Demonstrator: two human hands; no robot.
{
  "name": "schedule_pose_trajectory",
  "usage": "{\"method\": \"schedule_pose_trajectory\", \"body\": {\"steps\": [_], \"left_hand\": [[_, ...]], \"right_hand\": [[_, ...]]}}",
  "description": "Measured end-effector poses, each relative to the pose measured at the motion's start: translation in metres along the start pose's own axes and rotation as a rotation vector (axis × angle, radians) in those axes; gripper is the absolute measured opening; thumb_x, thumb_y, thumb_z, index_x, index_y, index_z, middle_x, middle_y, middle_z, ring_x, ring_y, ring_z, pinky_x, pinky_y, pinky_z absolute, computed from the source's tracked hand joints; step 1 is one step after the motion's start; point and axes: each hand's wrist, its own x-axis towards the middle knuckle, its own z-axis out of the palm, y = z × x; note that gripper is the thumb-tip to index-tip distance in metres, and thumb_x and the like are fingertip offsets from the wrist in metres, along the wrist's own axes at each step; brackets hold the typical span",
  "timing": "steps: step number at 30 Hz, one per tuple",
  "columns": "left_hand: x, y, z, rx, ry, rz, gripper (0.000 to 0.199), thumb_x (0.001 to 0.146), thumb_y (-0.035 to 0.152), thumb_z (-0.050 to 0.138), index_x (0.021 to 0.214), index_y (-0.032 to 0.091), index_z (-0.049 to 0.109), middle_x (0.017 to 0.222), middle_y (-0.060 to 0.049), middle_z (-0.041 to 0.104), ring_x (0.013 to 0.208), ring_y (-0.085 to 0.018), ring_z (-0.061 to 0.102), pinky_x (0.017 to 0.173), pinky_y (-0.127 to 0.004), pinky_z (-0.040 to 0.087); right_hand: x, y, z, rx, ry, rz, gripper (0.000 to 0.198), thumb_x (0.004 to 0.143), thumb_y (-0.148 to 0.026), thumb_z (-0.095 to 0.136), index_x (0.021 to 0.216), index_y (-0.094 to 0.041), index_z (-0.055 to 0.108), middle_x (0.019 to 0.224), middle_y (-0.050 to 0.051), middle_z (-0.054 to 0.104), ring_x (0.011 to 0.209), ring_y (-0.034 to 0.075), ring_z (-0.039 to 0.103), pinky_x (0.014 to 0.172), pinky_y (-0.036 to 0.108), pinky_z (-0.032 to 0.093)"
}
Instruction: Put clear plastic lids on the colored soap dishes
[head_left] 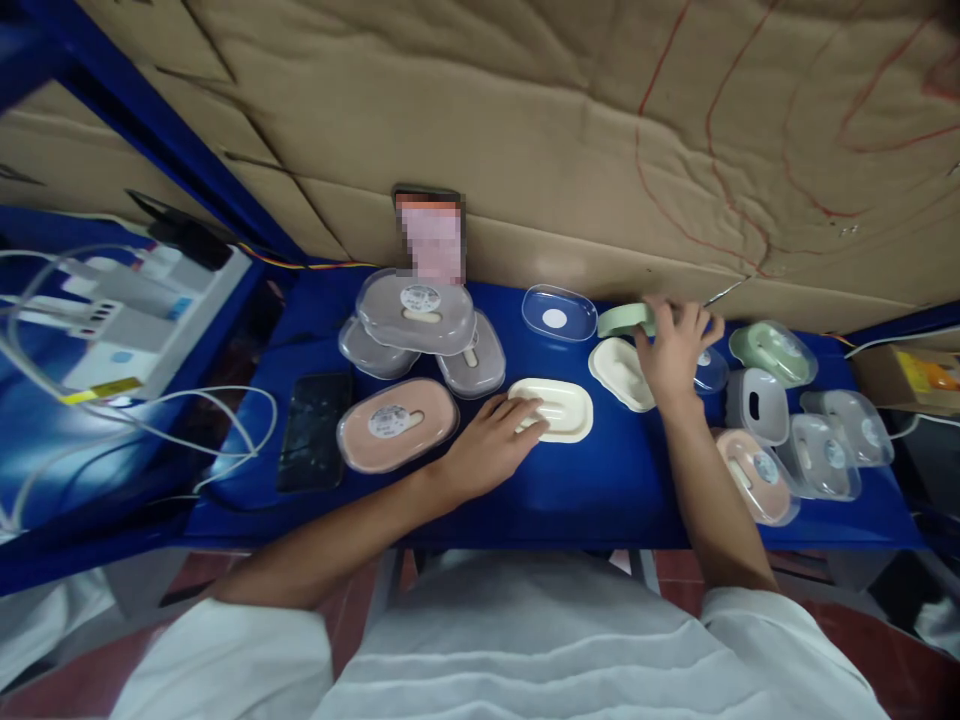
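My left hand (501,440) is on the left end of a cream oval lid (568,412) lying on the blue table, its fingers and thumb pressed over the raised middle. My right hand (673,350) is at the right end of a pale green curved piece (624,319). Its thumb and index finger straddle that end, while the other fingers spread away, slightly blurred. Just below lies a cream piece with a wavy rim (619,375). Behind it is a clear oval cover (559,313) with a white round label. A second clear cover (709,372) is partly hidden behind my right wrist.
Grey wrapped lids (416,312) are piled at left, with a pink wrapped lid (397,425) and dark phone (315,432) nearby. Another phone (433,235) leans on the cardboard wall. Several wrapped boxes (823,455) stand at right. White cables (251,420) and power strips crowd the far left.
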Motion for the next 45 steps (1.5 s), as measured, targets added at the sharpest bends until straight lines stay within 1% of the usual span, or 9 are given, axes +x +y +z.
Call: {"method": "schedule_pose_trajectory", "body": {"steps": [6, 11, 16, 23, 28, 34, 40, 43, 45], "left_hand": [[0.001, 0.003, 0.0, -0.034, 0.08, -0.061, 0.036, 0.102, 0.018, 0.061, 0.138, 0.016, 0.061, 0.14, -0.017, 0.064, 0.127, -0.03, 0.066, 0.107, -0.045, 0.057], [0.002, 0.006, -0.003, -0.116, 0.183, -0.154, 0.045, 0.101, 0.021, 0.065, 0.143, 0.019, 0.052, 0.15, -0.02, 0.054, 0.143, -0.033, 0.056, 0.111, -0.048, 0.057], [0.002, 0.005, -0.001, -0.124, 0.143, -0.121, 0.05, 0.1, 0.018, 0.063, 0.148, 0.018, 0.049, 0.154, -0.022, 0.052, 0.144, -0.034, 0.056, 0.113, -0.049, 0.057], [-0.001, 0.003, 0.004, -0.119, 0.08, -0.166, 0.054, 0.102, 0.028, 0.065, 0.153, 0.017, 0.048, 0.161, -0.025, 0.046, 0.147, -0.036, 0.054, 0.111, -0.048, 0.058], [-0.001, 0.003, 0.002, -0.031, 0.075, -0.137, 0.053, 0.098, 0.028, 0.073, 0.146, 0.016, 0.057, 0.165, -0.025, 0.044, 0.148, -0.039, 0.052, 0.118, -0.054, 0.051], [-0.002, 0.005, 0.002, -0.018, 0.071, -0.157, 0.054, 0.097, 0.035, 0.074, 0.143, 0.012, 0.06, 0.167, -0.025, 0.042, 0.142, -0.036, 0.059, 0.114, -0.046, 0.056], [-0.002, 0.005, 0.005, -0.097, 0.128, -0.153, 0.051, 0.099, 0.033, 0.072, 0.144, 0.013, 0.06, 0.17, -0.024, 0.038, 0.149, -0.037, 0.052, 0.119, -0.053, 0.052], [-0.001, 0.004, 0.004, -0.131, 0.157, -0.151, 0.048, 0.099, 0.037, 0.072, 0.139, 0.011, 0.063, 0.168, -0.026, 0.039, 0.152, -0.039, 0.048, 0.12, -0.056, 0.05], [0.0, 0.004, 0.002, -0.135, 0.174, -0.146, 0.046, 0.099, 0.038, 0.072, 0.135, 0.011, 0.064, 0.165, -0.027, 0.042, 0.151, -0.04, 0.049, 0.119, -0.056, 0.051]], "right_hand": [[-0.06, -0.017, -0.039, 0.126, -0.053, -0.314, 0.016, 0.09, -0.019, 0.064, 0.104, -0.02, 0.07, 0.117, 0.015, 0.07, 0.112, 0.035, 0.061, 0.099, 0.051, 0.043], [-0.1, -0.054, -0.069, 0.247, -0.348, -0.619, 0.037, 0.099, -0.015, 0.061, 0.135, -0.019, 0.066, 0.121, 0.013, 0.075, 0.109, 0.03, 0.067, 0.097, 0.045, 0.045], [-0.107, -0.064, -0.075, 0.373, -0.487, -0.645, 0.061, 0.105, -0.045, 0.063, 0.159, -0.02, 0.048, 0.146, 0.015, 0.067, 0.128, 0.032, 0.065, 0.107, 0.048, 0.046], [-0.124, -0.077, -0.066, 0.343, -0.442, -0.542, 0.062, 0.108, -0.035, 0.058, 0.167, -0.026, 0.039, 0.151, 0.014, 0.064, 0.133, 0.032, 0.064, 0.106, 0.049, 0.05], [-0.131, -0.084, -0.058, 0.297, -0.433, -0.563, 0.065, 0.108, -0.037, 0.059, 0.168, -0.027, 0.037, 0.169, 0.016, 0.043, 0.158, 0.035, 0.039, 0.127, 0.062, 0.032], [-0.107, -0.069, -0.056, 0.519, -0.522, -0.575, 0.049, 0.111, -0.034, 0.049, 0.16, -0.029, 0.05, 0.161, 0.01, 0.057, 0.152, 0.027, 0.049, 0.123, 0.052, 0.042], [-0.025, -0.064, -0.014, 0.428, -0.345, -0.375, 0.045, 0.11, -0.028, 0.045, 0.153, -0.024, 0.057, 0.161, 0.013, 0.056, 0.155, 0.031, 0.045, 0.123, 0.06, 0.035], [-0.001, -0.069, 0.005, 0.369, -0.406, -0.385, 0.032, 0.106, -0.026, 0.052, 0.129, -0.019, 0.073, 0.137, 0.015, 0.073, 0.139, 0.034, 0.06, 0.123, 0.064, 0.03], [-0.002, -0.069, 0.005, 0.5, -0.401, -0.315, 0.026, 0.107, -0.03, 0.053, 0.112, -0.02, 0.076, 0.118, 0.011, 0.08, 0.119, 0.03, 0.07, 0.118, 0.058, 0.038]]}}
